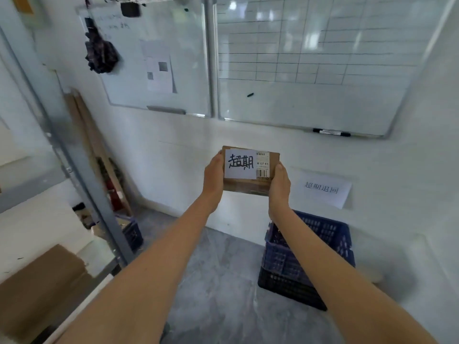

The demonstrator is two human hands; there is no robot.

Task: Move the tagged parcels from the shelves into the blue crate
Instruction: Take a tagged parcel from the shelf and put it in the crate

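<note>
Two bare arms reach out from the bottom of the view, side by side. Out at the ends, both hands hold one small brown parcel [250, 170] up in the air, in front of the white wall. The left hand [214, 175] grips the left edge of the parcel, with its fingers curled round behind. The right hand [280, 182] grips the right edge, thumb on the front. The parcel faces the person. It has a white paper tag [240, 164] on it with big black writing, and a small shipping label with a barcode [262, 167] just beside the tag.

Down on the grey floor, below and to the right of the parcel, sits the blue crate [330, 242]. It stands against the wall, on top of a darker crate [285, 286]. The right arm crosses in front of it, so I cannot tell what is inside. On the wall above the blue crate hangs a white paper sign [323, 188] with writing on it.

Higher up are two whiteboards. The one on the right [310, 70] has a grid of lines, and a black marker [331, 132] lies on its tray. At the left stands a grey metal shelf post [82, 175], with white and brown packages [42, 276] beside it, blurred.
</note>
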